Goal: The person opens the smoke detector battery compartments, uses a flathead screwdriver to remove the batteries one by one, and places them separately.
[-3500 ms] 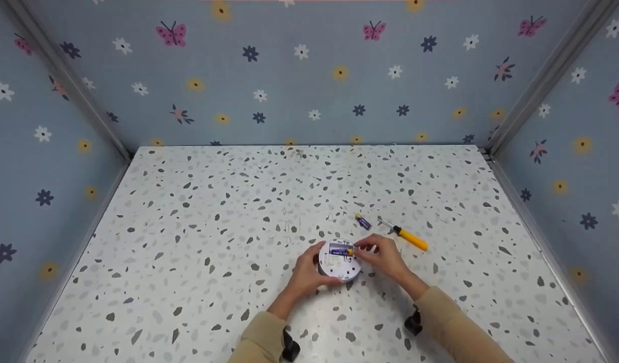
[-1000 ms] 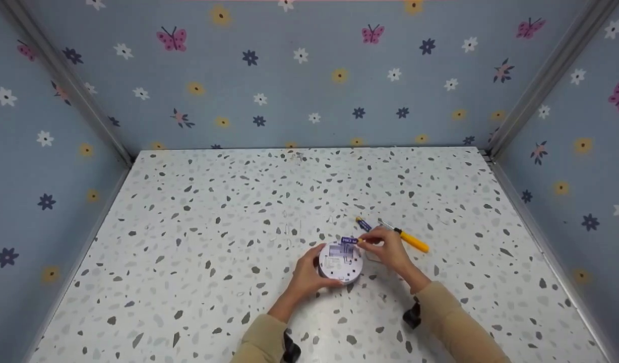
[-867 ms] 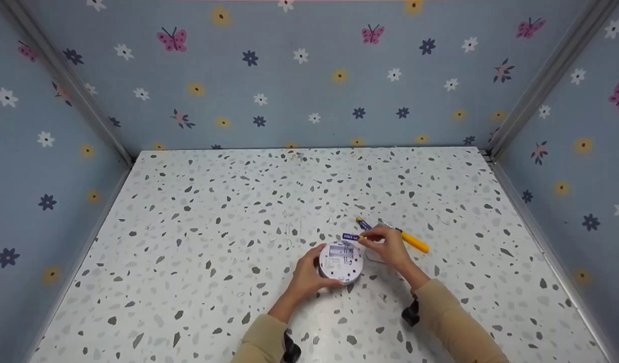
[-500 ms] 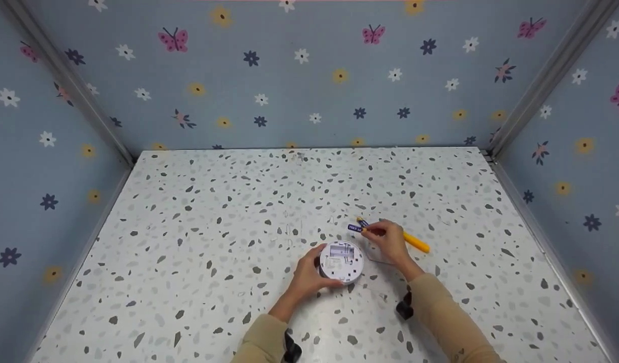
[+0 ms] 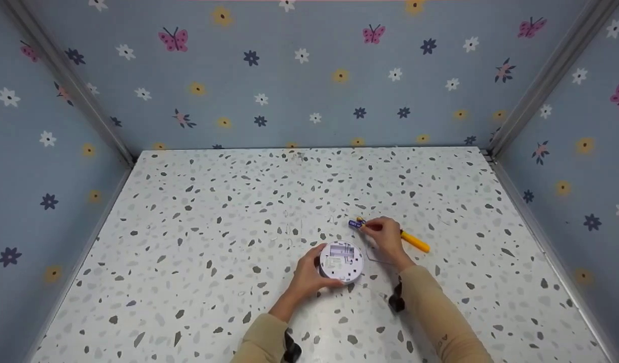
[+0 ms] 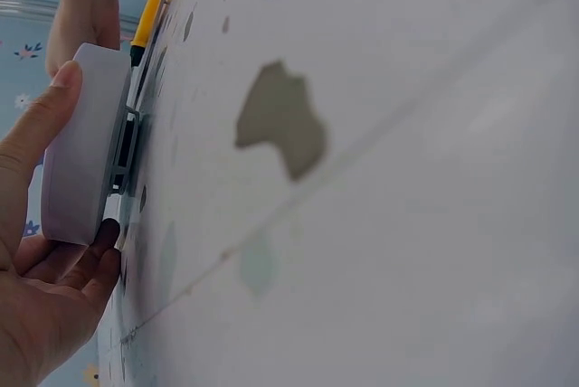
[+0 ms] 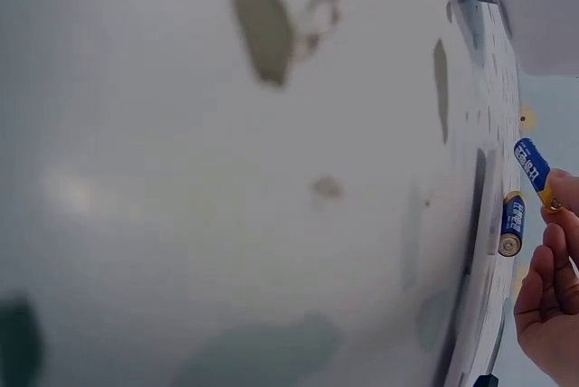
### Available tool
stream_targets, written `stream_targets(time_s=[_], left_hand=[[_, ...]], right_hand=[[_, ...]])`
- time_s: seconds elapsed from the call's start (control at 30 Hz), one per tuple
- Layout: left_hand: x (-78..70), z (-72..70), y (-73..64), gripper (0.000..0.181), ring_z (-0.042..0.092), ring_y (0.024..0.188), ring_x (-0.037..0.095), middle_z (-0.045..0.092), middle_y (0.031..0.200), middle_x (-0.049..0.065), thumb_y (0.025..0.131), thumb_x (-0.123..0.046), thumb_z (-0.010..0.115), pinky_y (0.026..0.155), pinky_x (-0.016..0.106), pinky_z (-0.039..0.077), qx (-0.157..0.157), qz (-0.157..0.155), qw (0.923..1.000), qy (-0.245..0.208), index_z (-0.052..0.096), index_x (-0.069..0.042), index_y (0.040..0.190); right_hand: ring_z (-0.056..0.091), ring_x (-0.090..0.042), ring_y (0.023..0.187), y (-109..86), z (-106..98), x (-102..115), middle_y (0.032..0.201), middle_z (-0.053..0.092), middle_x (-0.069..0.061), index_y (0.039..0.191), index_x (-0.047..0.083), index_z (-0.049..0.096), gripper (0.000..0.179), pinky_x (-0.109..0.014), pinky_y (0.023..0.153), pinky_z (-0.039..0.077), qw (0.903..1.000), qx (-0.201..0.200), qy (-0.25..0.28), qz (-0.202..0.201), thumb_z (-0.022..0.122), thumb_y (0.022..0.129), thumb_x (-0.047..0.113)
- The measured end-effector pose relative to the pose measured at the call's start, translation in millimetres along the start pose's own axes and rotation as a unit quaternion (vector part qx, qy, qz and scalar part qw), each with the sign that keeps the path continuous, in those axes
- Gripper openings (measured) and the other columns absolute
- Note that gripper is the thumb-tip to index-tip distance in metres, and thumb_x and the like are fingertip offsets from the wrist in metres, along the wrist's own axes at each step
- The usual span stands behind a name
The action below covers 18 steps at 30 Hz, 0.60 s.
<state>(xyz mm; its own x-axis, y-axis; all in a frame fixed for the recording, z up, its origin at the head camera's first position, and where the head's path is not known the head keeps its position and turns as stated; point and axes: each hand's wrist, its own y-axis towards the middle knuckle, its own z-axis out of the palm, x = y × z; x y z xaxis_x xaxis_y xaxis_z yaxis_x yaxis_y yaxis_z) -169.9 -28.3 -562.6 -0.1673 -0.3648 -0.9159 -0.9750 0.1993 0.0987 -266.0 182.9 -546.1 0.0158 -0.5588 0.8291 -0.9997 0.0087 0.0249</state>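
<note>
My left hand (image 5: 308, 269) grips the rim of a round white device (image 5: 341, 269), which looks like a smoke detector; its open battery compartment (image 5: 342, 250) faces up with no battery in it. Between the thumb and fingers of my right hand (image 5: 385, 236) is a blue-and-yellow battery (image 7: 534, 170), held by its yellow end. A second battery (image 7: 512, 224) lies on the table close to it, mostly covered by the right hand in the head view. Beside that hand lies a screwdriver (image 5: 415, 242) with a yellow handle; its shaft is hidden.
A thin, flat, pale plate (image 5: 380, 259) lies right of the round device, partly under the right wrist. The speckled white table (image 5: 213, 227) is enclosed by blue flowered walls (image 5: 309, 75) at the back and sides.
The battery has left the device's compartment in my right hand. That hand has moved away from me, up beside the second battery. The left hand keeps its grip on the device.
</note>
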Motion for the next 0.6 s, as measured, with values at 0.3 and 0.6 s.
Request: stream_targets(time_s=[0.3,0.6], left_hand=[[-0.7,0.5,-0.5,0.102,0.042,0.116,0.025,0.046,0.127,0.016,0.049,-0.034,0.085,0.1,0.035,0.031,-0.003,-0.009,1.0,0.003,0.037,0.003,0.131],[0.0,0.4,0.0,0.103,0.042,0.117,0.025,0.045,0.127,0.015,0.048,-0.035,0.084,0.1,0.036,0.03,-0.001,-0.01,0.9999,-0.001,0.036,0.002,0.131]], right_hand=[[0.054,-0.017,0.074,4.1,3.6,0.3,0.083,0.061,-0.006,0.087,0.005,0.07,0.014,-0.027,0.066,0.048,0.9993,0.005,-0.012,0.036,0.07,0.076,0.015],[0.049,-0.018,0.074,3.5,7.2,2.5,0.081,0.057,-0.006,0.087,0.006,0.069,0.015,-0.026,0.062,0.043,0.9975,0.006,-0.044,0.055,0.07,0.076,0.015]])
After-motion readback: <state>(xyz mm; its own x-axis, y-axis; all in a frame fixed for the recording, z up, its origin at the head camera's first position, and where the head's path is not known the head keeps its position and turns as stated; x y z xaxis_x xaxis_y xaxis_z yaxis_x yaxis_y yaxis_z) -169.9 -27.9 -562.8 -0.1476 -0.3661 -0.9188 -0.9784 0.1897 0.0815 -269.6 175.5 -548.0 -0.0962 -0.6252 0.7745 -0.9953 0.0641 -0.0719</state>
